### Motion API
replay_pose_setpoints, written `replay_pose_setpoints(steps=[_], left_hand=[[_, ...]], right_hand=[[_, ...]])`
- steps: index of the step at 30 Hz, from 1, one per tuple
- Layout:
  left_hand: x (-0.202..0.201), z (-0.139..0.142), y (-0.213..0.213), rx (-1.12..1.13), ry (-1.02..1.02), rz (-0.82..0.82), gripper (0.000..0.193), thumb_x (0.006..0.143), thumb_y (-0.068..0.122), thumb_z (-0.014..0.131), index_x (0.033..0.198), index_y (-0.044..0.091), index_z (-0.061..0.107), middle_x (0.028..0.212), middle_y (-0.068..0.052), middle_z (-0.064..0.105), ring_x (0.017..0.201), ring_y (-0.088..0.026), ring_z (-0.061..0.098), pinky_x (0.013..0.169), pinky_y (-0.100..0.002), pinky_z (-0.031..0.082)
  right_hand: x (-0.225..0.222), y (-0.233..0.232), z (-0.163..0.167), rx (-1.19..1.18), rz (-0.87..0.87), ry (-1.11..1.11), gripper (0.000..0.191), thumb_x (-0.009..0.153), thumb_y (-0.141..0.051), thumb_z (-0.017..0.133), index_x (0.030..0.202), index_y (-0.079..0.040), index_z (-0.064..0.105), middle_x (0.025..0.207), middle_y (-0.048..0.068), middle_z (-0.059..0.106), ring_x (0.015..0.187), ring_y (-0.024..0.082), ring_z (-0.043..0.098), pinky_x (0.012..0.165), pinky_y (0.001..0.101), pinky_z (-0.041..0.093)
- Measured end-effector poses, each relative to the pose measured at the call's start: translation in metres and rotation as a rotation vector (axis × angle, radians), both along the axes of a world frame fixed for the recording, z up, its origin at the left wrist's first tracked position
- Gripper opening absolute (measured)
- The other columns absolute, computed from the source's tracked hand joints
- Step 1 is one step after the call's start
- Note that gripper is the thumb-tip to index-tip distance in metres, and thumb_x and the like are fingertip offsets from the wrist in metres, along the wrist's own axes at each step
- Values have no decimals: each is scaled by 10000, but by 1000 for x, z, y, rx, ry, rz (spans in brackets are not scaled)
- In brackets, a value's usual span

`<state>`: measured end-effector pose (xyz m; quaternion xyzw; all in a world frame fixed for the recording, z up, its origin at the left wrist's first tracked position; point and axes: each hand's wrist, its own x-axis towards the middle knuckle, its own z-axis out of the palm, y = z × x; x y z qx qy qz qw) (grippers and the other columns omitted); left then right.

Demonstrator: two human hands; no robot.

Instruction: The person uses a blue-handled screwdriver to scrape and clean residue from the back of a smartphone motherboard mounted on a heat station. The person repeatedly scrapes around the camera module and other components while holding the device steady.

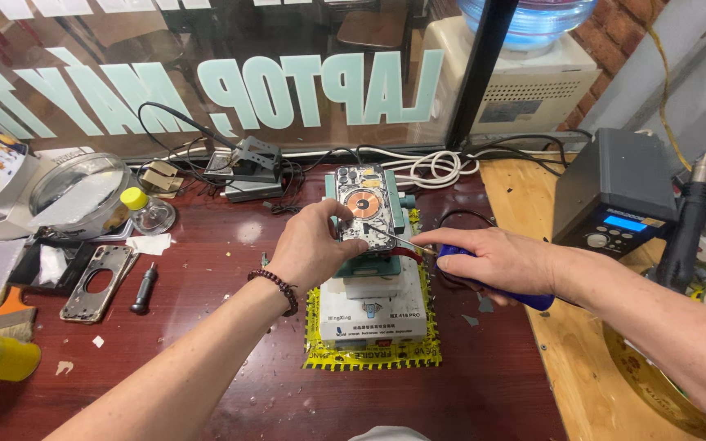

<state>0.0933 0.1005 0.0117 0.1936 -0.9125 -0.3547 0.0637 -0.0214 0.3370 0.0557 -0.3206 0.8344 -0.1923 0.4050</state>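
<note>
Hands at a dark red wooden bench (206, 384): the left hand (310, 249), fingers pinched on the near edge of an opened phone body with a copper-coloured coil (364, 206), steadies it on a green clamp fixture (367, 265) atop a white box (373, 314). The right hand (496, 260) is clenched around a blue-handled metal prying blade (406, 243), whose tip lies just beside the left fingertips (touching the phone's lower edge, as far as can be judged). A slip of the blade could nick those fingertips or gouge the coil, since they sit so close to the tip.
</note>
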Motion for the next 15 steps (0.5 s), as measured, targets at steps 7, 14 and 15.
replay_pose_setpoints(steps=[7,14,15], left_hand=[[-2,-2,-3,16,4,-7,517,702,288,902,1138,91,706,855,-103,706,800,-228,710,743,-372,564],[-1,-3,-3,30,-9,0,513,696,288,903,1125,89,703,855,-96,689,793,-231,703,720,-377,564],[-2,-3,-3,27,-10,2,514,696,288,903,1125,88,704,852,-97,690,793,-231,702,721,-378,563]], right_hand=[[-11,-2,3,14,67,42,642,922,-417,543,1550,-472,420,620,94,648,475,208,643,536,354,572],[-15,-3,3,37,62,28,635,928,-416,543,1548,-490,430,578,107,610,469,211,625,542,356,564],[-16,-3,3,39,66,27,633,928,-416,544,1546,-491,431,572,111,603,467,212,619,541,357,562]])
